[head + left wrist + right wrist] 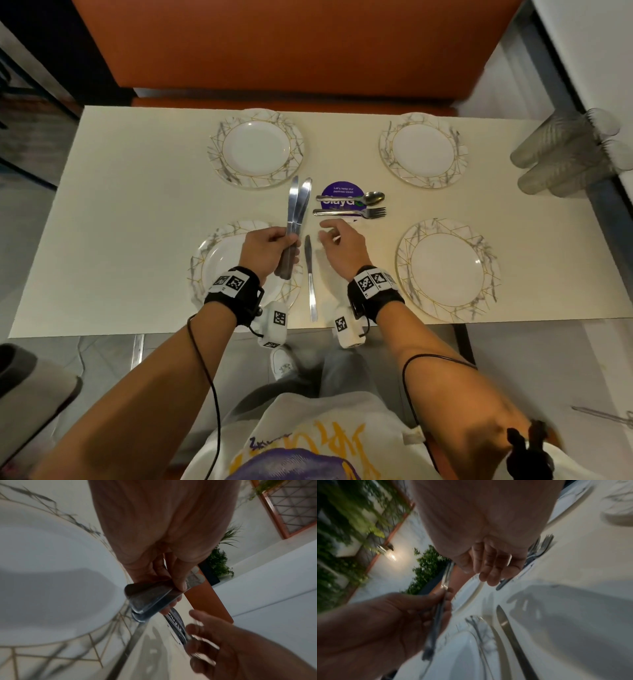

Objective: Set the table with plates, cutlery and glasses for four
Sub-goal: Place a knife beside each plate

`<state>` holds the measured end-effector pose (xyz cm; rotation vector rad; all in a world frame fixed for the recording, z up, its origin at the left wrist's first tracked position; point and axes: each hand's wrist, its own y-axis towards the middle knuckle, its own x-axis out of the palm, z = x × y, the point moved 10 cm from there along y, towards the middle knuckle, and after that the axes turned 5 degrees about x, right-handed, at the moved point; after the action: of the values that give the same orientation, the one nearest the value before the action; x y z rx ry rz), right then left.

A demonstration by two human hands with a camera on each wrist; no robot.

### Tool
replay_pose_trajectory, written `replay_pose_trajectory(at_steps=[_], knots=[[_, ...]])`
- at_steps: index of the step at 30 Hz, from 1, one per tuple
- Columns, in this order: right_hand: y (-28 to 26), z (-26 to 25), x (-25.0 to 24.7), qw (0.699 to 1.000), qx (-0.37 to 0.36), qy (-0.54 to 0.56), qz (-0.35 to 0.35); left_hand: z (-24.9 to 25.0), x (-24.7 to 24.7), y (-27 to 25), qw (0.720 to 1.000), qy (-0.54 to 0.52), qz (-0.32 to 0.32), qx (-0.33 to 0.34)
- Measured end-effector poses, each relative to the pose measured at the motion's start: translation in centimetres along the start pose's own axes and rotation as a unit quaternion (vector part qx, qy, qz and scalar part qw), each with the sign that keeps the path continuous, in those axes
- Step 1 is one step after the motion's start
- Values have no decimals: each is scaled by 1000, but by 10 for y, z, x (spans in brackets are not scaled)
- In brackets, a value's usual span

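Note:
Four marble-patterned plates sit on the cream table (137, 205): far left (256, 148), far right (423, 149), near left (219, 260), near right (447, 270). My left hand (270, 245) grips a bundle of knives (297, 202) by the handles above the near left plate, blades pointing away; the left wrist view shows the handle ends (150, 600). One knife (310, 277) lies on the table right of that plate. My right hand (337, 240) hovers empty, fingers loosely curled, just short of the spoons (352, 197) and forks (349, 212) at the table's middle.
A round purple sticker (342, 192) lies under the spoons. Stacked clear glasses (565, 154) lie on their sides at the table's right edge. An orange bench (291, 44) runs along the far side. My legs and shoe (282, 363) are below the near edge.

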<state>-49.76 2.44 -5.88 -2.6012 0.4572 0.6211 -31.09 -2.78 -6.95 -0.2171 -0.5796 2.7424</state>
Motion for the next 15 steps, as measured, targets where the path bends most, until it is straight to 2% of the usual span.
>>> replay_pose_trajectory(at_steps=[7,15], knots=[[14,3,-57,998,2,45,33,30,81,-1,998,21,-58,32],[31,63,-175,995,55,66,52,63,215,0,991,25,-125,46]])
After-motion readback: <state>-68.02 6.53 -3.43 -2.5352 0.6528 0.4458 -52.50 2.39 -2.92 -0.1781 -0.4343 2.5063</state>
